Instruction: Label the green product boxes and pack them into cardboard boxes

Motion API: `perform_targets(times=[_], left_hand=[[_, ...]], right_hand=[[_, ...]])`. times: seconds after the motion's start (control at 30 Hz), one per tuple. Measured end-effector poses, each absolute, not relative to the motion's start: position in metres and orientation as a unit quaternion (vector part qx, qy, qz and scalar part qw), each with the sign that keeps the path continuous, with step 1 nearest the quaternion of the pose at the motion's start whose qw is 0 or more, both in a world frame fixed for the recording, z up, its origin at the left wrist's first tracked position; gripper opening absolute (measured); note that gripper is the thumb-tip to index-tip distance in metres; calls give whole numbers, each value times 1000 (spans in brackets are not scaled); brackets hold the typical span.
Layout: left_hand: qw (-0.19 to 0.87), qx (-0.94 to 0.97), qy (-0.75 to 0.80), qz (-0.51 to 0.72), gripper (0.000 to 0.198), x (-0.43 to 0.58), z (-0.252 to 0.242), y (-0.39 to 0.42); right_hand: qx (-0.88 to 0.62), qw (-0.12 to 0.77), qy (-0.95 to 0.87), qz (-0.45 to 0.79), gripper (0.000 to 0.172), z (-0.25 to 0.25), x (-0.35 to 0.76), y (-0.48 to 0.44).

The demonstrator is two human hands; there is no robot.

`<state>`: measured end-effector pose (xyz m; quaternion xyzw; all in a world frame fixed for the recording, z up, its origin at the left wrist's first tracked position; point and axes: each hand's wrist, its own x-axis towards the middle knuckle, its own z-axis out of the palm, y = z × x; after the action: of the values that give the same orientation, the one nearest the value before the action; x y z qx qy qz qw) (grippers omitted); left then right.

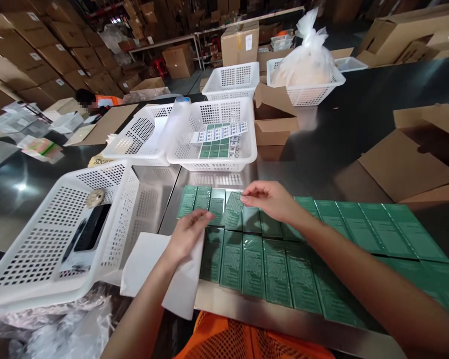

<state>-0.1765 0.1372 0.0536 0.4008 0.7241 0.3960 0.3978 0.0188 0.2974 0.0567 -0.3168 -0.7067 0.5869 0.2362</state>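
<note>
Rows of flat green boxes [253,264] in shiny film lie close together on the metal table in front of me. My right hand [264,197] pinches the upper right corner of one green box [233,210] in the back row, which sits slightly askew from its neighbours. Just left of it, my left hand [190,233] has its thumb and fingers drawn together near the boxes. What those fingers hold, if anything, is hidden. Beneath the left hand and wrist lies a white sheet [183,286], overhanging the table's front edge.
White perforated baskets stand around: one [115,239] at left with a dark phone-like object [93,227], another [213,164] behind holding printed label sheets [220,132]. An open carton [415,159] is at right. A bagged load [303,65] fills a far basket. A person [97,102] is at far left.
</note>
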Motion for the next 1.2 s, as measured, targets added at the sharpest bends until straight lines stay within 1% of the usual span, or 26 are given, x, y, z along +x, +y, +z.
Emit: perform_targets(times=[0.07,0.2,0.4,0.57,0.67,0.87,1.2], left_hand=[[377,452,724,359,33,-168,52,144],[321,540,735,253,31,-158,44,155],[292,528,778,175,25,-147,27,168],[298,514,794,131,25,-144,22,174],[308,512,793,119,26,-145,22,176],[336,513,781,118,30,-149,22,180],[391,509,751,157,34,-157,21,180]], right_hand=[[-321,220,-706,591,16,48,16,303],[-329,182,-739,559,14,36,11,310],[-379,135,-805,437,19,28,1,315],[-390,106,-831,382,18,17,-4,317],[-394,100,-839,363,18,14,-7,318],[-402,79,-838,361,19,15,-8,319],[-408,73,-837,357,20,15,-8,318]])
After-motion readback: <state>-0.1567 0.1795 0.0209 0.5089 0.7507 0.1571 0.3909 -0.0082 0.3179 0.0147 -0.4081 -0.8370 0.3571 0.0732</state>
